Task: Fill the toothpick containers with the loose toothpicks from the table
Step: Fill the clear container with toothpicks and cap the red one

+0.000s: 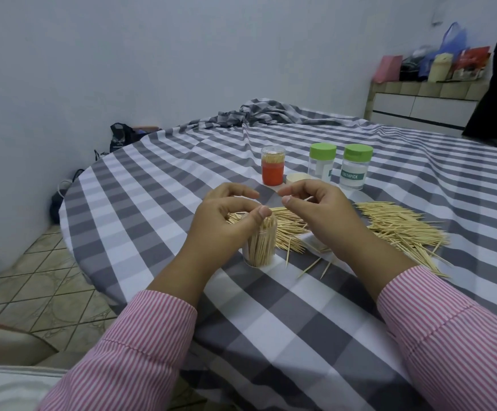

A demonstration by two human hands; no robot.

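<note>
The clear open container (260,247) stands upright on the checked surface (285,321), already well packed with toothpicks standing on end. The left hand (226,218) curls round its mouth, thumb pressing the tips. Just right of the container, the right hand (315,209) pinches a toothpick (306,199) lying roughly crosswise, so it probably needs tipping upright. Loose toothpicks (401,226) sprawl further right of the container; room there is open.
</note>
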